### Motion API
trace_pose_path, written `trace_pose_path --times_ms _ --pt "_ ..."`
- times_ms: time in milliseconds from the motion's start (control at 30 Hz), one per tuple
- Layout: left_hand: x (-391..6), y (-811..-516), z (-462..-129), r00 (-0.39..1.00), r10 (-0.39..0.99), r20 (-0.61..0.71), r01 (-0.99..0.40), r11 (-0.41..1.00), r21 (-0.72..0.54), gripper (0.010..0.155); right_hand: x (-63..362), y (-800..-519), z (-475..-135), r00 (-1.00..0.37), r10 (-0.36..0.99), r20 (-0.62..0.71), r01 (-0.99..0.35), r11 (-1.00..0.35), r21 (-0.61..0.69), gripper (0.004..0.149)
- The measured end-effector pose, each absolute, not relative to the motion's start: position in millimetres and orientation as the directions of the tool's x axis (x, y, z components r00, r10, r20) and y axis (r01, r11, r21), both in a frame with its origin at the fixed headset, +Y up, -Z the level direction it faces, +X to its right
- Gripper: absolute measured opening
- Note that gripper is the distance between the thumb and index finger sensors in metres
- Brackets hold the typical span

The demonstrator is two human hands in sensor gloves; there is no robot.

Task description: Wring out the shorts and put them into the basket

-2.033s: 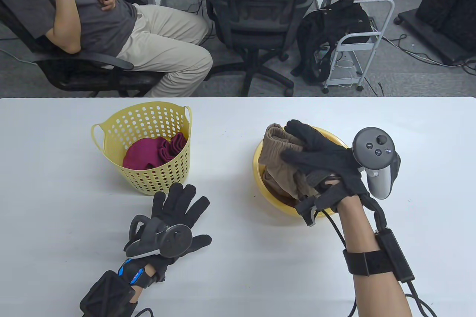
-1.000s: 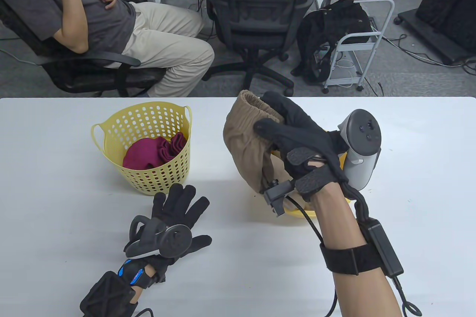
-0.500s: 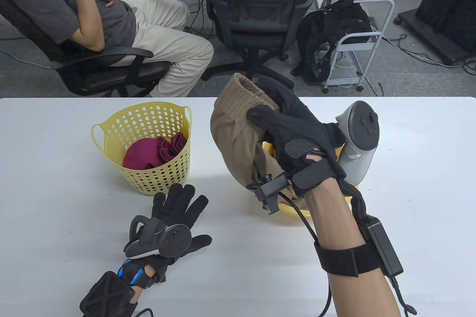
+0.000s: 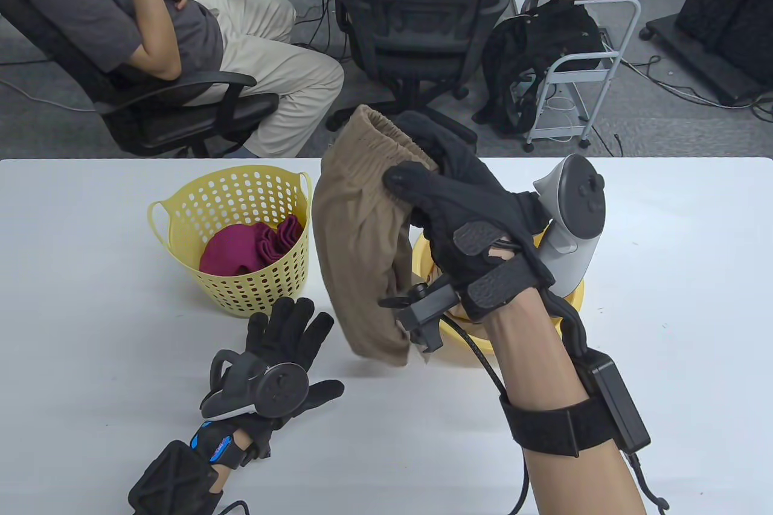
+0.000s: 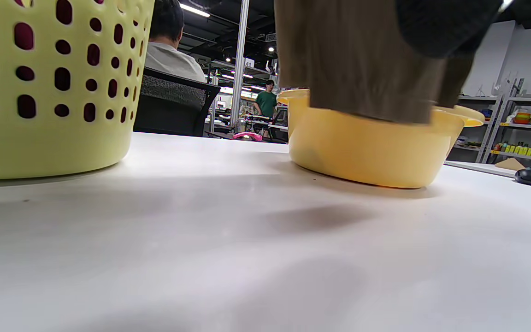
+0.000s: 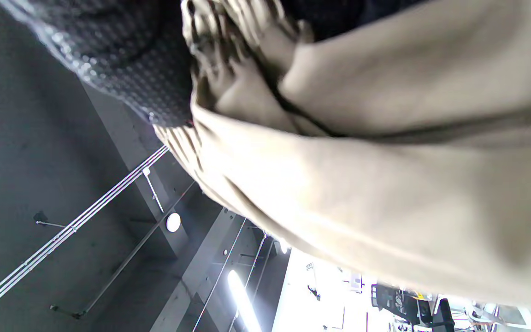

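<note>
My right hand [image 4: 432, 168] grips the waistband of the tan shorts [image 4: 362, 249] and holds them in the air, so they hang between the yellow basin [image 4: 574, 294] and the perforated yellow basket [image 4: 181, 210]. In the left wrist view the shorts [image 5: 362, 60] dangle just above the basin [image 5: 371, 152], with the basket [image 5: 44, 92] at the left. The right wrist view is filled by the shorts [image 6: 385, 184] and the glove's fingers [image 6: 122, 69]. My left hand [image 4: 290, 334] lies flat on the table in front of the basket, holding nothing.
A dark red cloth [image 4: 253, 246] lies inside the basket. A seated person [image 4: 151, 38], an office chair [image 4: 423, 20] and a small cart [image 4: 580, 68] stand beyond the table's far edge. White tabletop [image 4: 90, 310] stretches left and right of the containers.
My right hand has lifted the shorts out of the basin and carried them up and to the left, so they now hang free. The left hand has stayed flat on the table.
</note>
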State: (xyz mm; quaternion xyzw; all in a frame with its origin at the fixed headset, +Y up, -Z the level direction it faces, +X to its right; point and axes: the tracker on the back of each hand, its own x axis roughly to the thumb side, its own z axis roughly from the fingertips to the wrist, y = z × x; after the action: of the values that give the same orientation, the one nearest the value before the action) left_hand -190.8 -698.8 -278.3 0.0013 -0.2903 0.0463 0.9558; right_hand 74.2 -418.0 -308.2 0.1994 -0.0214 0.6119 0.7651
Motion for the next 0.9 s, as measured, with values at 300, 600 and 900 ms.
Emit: trace_pose_path --times_ms 300,600,900 --pt "-190 -700 -278 0.825 0.093 0.558 -0.083 0.996 -0.042 0.096 76 -427 -314 0.230 0.935 0.269 -0.949 0.154 0.276 0.070" --pt "-187 -701 -279 0.868 0.061 0.493 -0.030 0.997 -0.070 0.107 84 -438 -326 0.230 0.941 0.250 -0.945 0.154 0.288 0.071" --pt "-181 -709 -297 0.784 0.379 0.491 -0.302 0.925 -0.232 0.130 86 -437 -331 0.277 0.933 0.231 -0.922 0.190 0.337 0.071"
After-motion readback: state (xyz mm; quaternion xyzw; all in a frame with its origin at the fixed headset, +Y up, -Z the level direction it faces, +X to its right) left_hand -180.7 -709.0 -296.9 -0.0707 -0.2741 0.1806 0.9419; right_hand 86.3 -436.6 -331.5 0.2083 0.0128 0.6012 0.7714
